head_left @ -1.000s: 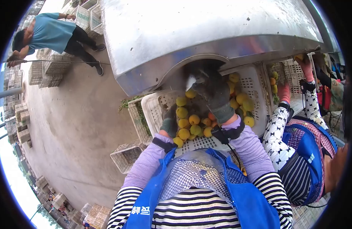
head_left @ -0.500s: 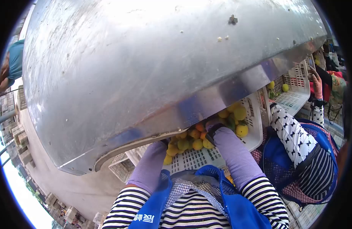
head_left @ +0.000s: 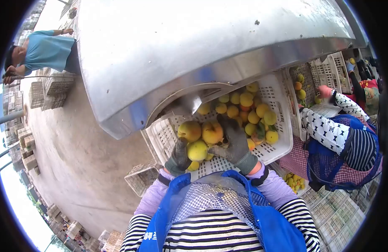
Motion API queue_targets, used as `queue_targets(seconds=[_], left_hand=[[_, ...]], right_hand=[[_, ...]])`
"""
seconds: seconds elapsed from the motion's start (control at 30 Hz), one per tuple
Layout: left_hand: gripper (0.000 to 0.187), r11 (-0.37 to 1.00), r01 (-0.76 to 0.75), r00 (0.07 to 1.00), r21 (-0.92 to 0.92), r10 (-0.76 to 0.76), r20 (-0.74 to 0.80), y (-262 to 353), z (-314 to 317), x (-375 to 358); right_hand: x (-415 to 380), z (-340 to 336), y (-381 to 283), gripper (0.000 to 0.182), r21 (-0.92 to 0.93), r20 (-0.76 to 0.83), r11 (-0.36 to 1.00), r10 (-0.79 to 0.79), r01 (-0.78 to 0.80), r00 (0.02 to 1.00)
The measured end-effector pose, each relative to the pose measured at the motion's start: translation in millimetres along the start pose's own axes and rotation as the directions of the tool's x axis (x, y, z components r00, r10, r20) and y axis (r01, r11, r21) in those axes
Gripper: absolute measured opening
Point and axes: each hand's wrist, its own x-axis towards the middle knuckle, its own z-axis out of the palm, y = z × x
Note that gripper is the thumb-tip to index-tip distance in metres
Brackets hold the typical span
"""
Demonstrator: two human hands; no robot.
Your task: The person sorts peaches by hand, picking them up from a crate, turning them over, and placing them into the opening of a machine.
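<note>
Both hands wear dark gloves over a white plastic crate [head_left: 282, 103] that holds yellow-orange fruits [head_left: 246, 99]. My left hand [head_left: 178, 157] curves round the left side of several large fruits, by a reddish-yellow one [head_left: 189, 131] and a greenish-yellow one [head_left: 197, 150]. On the other side, my right hand [head_left: 234, 142] is bent against an orange-yellow fruit [head_left: 212, 132]. The large fruits are held together between the two hands, above the near side of the crate. Parts of the fingers are hidden behind the fruits.
A large metal surface [head_left: 194, 38] overhangs the crate's far side. At the right, a co-worker in patterned sleeves [head_left: 324, 128] reaches to another crate. A person in a blue shirt [head_left: 49, 50] stands at the upper left near stacked crates [head_left: 57, 88]. An empty crate [head_left: 141, 178] lies lower left.
My hands have come out from under the metal edge toward my body, with large fruits between them. The view has shifted, and the person at the left shows more fully.
</note>
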Motion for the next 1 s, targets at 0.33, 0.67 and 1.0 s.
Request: queue_targets(seconds=[0.33,0.67,1.0], left_hand=[[0.073,0.946,-0.243,0.963,0.213,0.262,-0.066,49,5,-31],[0.059,0.932,-0.306,0.944,0.195,0.324,-0.065,77,31,-38],[0.074,0.987,-0.097,0.987,0.132,0.112,-0.117,71,42,-18]], right_hand=[[81,19,-41,0.067,-0.375,-0.272,0.918,-0.242,0.129,0.931],[126,16,-39,0.062,-0.157,-0.147,0.980,-0.149,0.126,0.978],[81,9,-59,0.065,-0.383,-0.066,0.921,-0.096,0.064,0.993]])
